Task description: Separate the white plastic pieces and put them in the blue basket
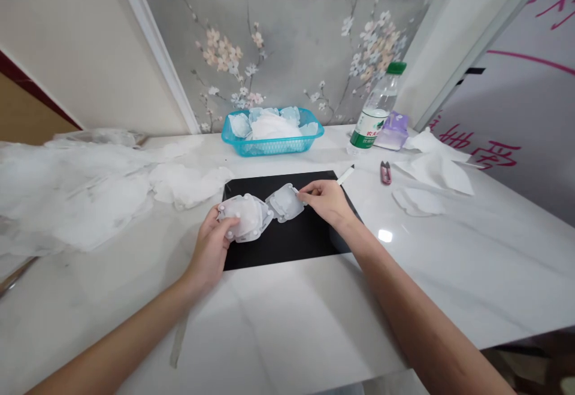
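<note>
My left hand (pixel 210 251) is closed on a translucent white plastic piece (pixel 248 220) with small round knobs around its edge and a white layer in its middle; the thumb lies on top. My right hand (pixel 327 203) pinches the right edge of a second translucent plastic piece (pixel 286 202), flatter and greyer. The two pieces meet or overlap at their near edges; I cannot tell whether they are joined. Both are over a black mat (pixel 287 248). Just beyond my right hand lies a white pen (pixel 345 175) with a dark tip.
A blue basket (pixel 272 147) holding similar pieces stands at the back wall. To its right are a water bottle (pixel 371 122), a purple packet (pixel 396 130), pink snips (pixel 385 173) and white sheets (pixel 442 170). Filmy white material (pixel 72 194) is heaped at left.
</note>
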A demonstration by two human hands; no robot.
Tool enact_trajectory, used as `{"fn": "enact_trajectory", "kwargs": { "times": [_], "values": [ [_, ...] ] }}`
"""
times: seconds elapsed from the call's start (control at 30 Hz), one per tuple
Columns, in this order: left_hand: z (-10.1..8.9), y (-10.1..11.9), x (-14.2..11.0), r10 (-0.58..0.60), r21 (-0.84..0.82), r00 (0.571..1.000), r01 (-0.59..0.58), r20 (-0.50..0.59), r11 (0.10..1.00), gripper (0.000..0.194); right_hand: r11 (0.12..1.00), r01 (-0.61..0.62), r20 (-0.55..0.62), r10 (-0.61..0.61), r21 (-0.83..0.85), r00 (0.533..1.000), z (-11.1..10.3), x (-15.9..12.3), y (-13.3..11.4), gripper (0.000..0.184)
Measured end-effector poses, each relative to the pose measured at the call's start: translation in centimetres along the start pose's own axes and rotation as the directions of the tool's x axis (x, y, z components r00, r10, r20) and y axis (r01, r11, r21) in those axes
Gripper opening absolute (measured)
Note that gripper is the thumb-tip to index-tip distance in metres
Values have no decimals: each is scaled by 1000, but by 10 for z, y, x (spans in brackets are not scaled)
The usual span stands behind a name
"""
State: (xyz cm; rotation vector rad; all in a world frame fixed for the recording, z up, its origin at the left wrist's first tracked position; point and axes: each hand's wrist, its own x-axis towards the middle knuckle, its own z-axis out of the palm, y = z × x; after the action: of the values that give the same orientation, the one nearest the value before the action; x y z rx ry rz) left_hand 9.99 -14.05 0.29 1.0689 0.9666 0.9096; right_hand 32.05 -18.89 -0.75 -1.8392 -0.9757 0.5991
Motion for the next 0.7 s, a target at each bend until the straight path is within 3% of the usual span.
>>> {"fn": "enact_trajectory", "kwargs": {
  "times": [0.3,0.4,0.53,0.6,0.7],
  "values": [
    [-1,-2,1,2,12,1000,-2,15,1000,27,998,49,-16,-49,30,999,1,-4,-8,14],
    [-1,-2,1,8,28,1000,-9,29,1000,27,983,108,156,-131,149,979,6,-11,-16,26],
    [0,-1,1,22,29,998,-24,59,999,29,966,151,427,-229,210,875,12,-20,-25,30],
    [0,0,1,26,21,996,-28,85,999,29,966,168,457,-242,196,856,13,-23,-26,26],
    [-1,0,1,22,1,994,-22,109,1000,28,972,159,433,-222,175,874,14,-23,-26,22]
  ]
}}
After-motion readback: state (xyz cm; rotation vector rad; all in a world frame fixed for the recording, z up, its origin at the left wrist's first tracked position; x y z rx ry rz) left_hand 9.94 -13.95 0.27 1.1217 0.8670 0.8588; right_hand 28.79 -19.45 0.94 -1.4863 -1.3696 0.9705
